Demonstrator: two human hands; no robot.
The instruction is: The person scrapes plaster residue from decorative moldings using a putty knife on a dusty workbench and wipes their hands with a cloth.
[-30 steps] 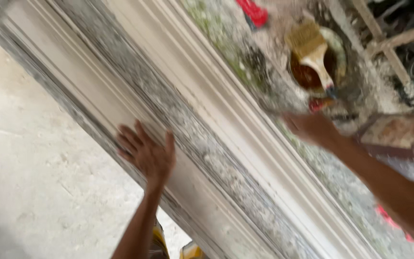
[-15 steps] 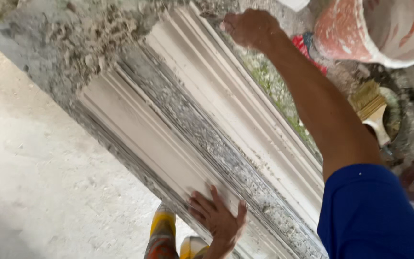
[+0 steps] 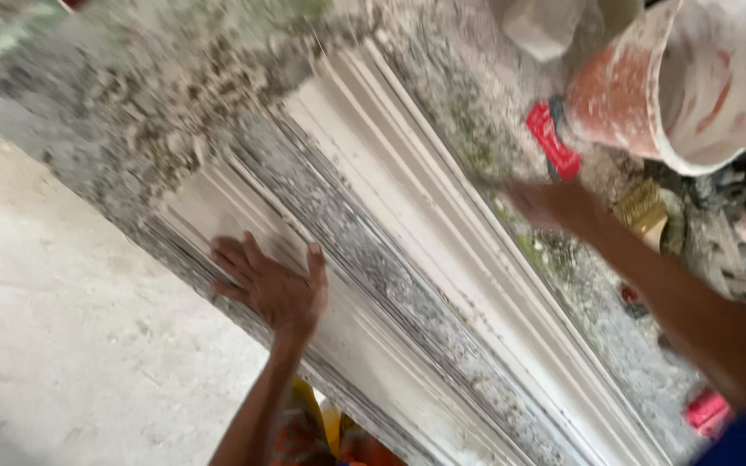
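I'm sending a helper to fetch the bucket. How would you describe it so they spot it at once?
Follow the long white moulded strip on the speckled bench to its far right corner. Above the right hand and a small red object sits the bucket, tipped, orange-red, smeared with white plaster, the only large round container there.

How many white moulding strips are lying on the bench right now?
2: one moulding near the bench edge under the left hand, another moulding alongside, by the right hand. Their ends run out of view.
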